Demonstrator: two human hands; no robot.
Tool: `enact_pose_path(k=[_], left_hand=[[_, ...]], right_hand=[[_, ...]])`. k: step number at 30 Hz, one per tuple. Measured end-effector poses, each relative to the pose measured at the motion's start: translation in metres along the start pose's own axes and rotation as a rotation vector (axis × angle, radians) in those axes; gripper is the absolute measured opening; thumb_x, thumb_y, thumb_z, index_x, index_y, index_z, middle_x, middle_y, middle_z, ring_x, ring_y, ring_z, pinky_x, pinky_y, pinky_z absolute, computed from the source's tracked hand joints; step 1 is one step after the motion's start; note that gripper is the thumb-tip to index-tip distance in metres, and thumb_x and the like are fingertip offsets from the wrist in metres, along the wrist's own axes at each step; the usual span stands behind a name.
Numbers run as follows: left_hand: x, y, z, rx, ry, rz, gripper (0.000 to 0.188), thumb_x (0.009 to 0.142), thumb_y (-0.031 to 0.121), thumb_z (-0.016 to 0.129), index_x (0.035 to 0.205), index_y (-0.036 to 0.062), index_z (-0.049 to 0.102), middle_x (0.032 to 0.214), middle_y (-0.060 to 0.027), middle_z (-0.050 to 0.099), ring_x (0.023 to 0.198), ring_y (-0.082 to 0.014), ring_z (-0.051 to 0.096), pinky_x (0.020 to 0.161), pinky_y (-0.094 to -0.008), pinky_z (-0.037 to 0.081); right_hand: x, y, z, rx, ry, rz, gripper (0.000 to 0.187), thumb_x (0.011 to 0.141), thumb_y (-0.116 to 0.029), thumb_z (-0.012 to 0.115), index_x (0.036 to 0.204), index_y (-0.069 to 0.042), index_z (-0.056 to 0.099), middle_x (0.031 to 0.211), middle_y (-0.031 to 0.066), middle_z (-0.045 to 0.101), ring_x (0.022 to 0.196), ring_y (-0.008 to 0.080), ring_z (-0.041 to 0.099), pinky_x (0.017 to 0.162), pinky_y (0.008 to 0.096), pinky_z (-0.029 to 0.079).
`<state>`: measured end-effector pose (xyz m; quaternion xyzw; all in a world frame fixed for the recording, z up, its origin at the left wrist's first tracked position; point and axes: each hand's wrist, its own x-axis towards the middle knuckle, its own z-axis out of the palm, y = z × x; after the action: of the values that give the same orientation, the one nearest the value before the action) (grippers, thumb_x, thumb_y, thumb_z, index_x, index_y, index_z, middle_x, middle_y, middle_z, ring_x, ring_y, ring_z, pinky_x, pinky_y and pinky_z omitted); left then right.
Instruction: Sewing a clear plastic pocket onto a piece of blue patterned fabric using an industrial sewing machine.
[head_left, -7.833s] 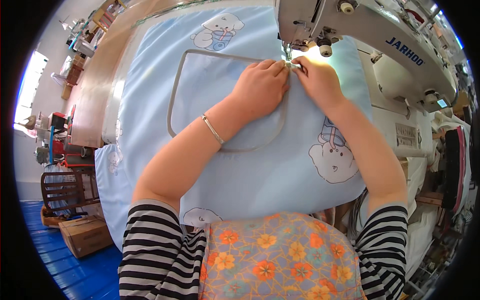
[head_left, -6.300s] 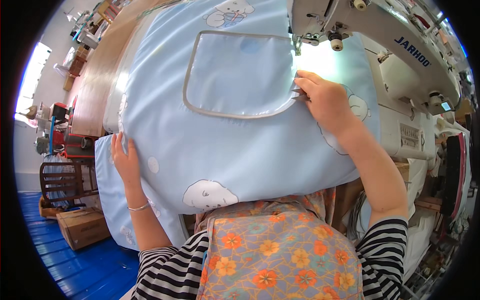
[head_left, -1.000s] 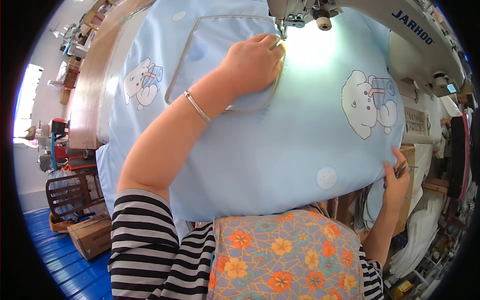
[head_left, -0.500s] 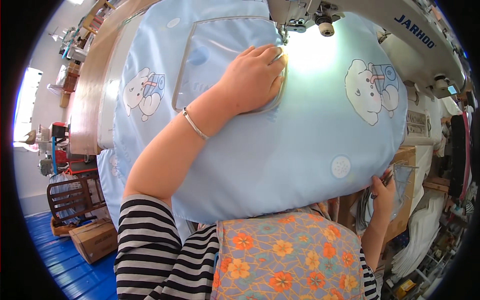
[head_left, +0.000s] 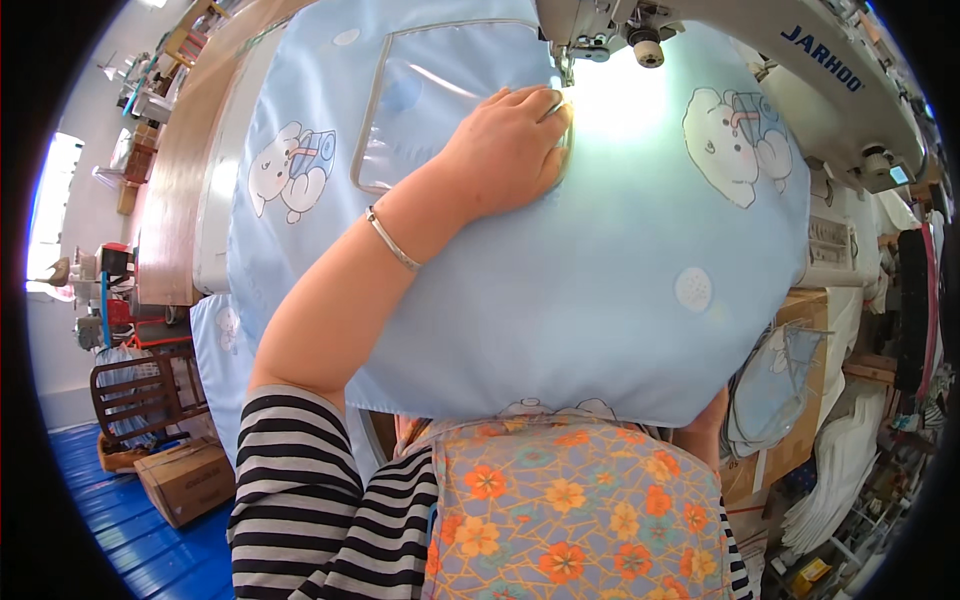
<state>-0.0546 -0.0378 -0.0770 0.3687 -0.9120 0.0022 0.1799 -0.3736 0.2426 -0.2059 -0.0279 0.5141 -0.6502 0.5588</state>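
A pale blue satiny cloth [head_left: 560, 310] printed with white cartoon animals spreads under the sewing machine head [head_left: 800, 70]. On it lies a clear plastic panel [head_left: 440, 75] edged in grey binding. My left hand [head_left: 510, 150] rests flat across the panel's right edge, fingers stretched toward the presser foot [head_left: 566, 68], thumb side to the right. Below the cloth's lower right edge shows part of my right hand [head_left: 708, 420]. Its fingers are covered by the cloth, so I cannot see what they hold.
A lamp lights the cloth right of the needle. Cut light-blue pieces [head_left: 770, 390] hang by a cardboard box [head_left: 795, 455] at the right. White cloth strips [head_left: 840, 470] stand beyond. A brown chair [head_left: 140, 400] and a carton [head_left: 188, 480] are on the blue floor at left.
The cloth and clear panel have shifted slightly away from me under the machine. My right hand, which held a small dark tool, has moved left and under the cloth's edge.
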Motion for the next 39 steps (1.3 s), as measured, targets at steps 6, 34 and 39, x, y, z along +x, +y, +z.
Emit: enact_pose_path(k=[6,34,39], left_hand=[[-0.004,0.003,-0.001,-0.033,0.043,0.034,0.039,0.092,0.015,0.054,0.126,-0.0033,0.059,0.131,-0.0187,0.058,0.121,-0.0347,0.054,0.104,-0.0431,0.045],[0.015,-0.019,-0.011,-0.026,-0.08,-0.035,0.037,0.088,0.002,0.053,0.122,0.0046,0.066,0.128,-0.0113,0.062,0.11,-0.0314,0.061,0.092,-0.0411,0.052],[0.017,-0.023,-0.014,0.029,-0.126,-0.036,0.038,0.087,0.002,0.053,0.122,0.0048,0.066,0.129,-0.0105,0.062,0.112,-0.0306,0.061,0.092,-0.0409,0.053]], right_hand=[[-0.025,-0.004,0.006,0.181,-0.09,0.154,0.021,0.098,-0.023,0.058,0.115,-0.01,0.058,0.087,-0.0012,0.061,0.058,0.0058,0.045,0.053,0.0197,0.038],[0.043,-0.09,0.077,-0.865,0.209,-0.775,0.038,0.091,-0.007,0.071,0.122,0.01,0.057,0.117,0.0135,0.065,0.104,0.0168,0.061,0.093,0.0327,0.048],[0.081,-0.135,0.099,-1.157,0.242,-0.868,0.047,0.09,-0.009,0.073,0.13,0.007,0.053,0.11,0.0092,0.065,0.1,0.0137,0.061,0.09,0.0294,0.048]])
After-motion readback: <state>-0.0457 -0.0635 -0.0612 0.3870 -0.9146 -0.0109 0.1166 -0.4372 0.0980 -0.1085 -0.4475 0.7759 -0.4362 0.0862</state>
